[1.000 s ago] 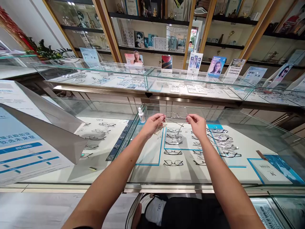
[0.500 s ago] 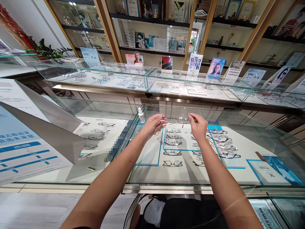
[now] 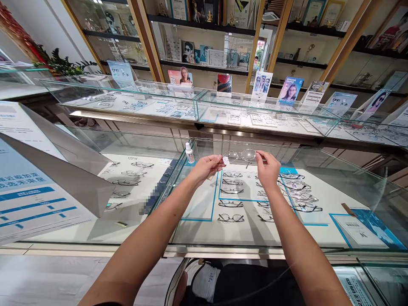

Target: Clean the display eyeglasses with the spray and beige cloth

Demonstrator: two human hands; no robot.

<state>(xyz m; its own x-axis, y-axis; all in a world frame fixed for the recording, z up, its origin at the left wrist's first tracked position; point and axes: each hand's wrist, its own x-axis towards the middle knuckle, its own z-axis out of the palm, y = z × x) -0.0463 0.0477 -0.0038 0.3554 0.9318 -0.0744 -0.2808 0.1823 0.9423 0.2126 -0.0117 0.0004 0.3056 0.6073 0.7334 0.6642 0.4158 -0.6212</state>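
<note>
A pair of thin metal-framed glasses (image 3: 239,155) is held up over the glass display counter (image 3: 242,250), with a small white tag (image 3: 226,160) hanging at its left end. My left hand (image 3: 206,167) pinches the frame's left end by the tag. At the frame's right end, my right hand (image 3: 267,167) has its fingers closed on the frame. Both arms reach forward over the glass top. Under the glass lie rows of spectacle frames (image 3: 231,217) on white trays.
A small white dropper bottle (image 3: 189,153) stands on the counter left of my hands. A large slanted sign board (image 3: 38,178) fills the left side. A second glass counter (image 3: 197,106) with leaflet stands runs behind, and shelves line the back wall.
The glasses' temples hung open a second ago and are now folded in. The frame sits a little to the right, with my hands closer together at its ends.
</note>
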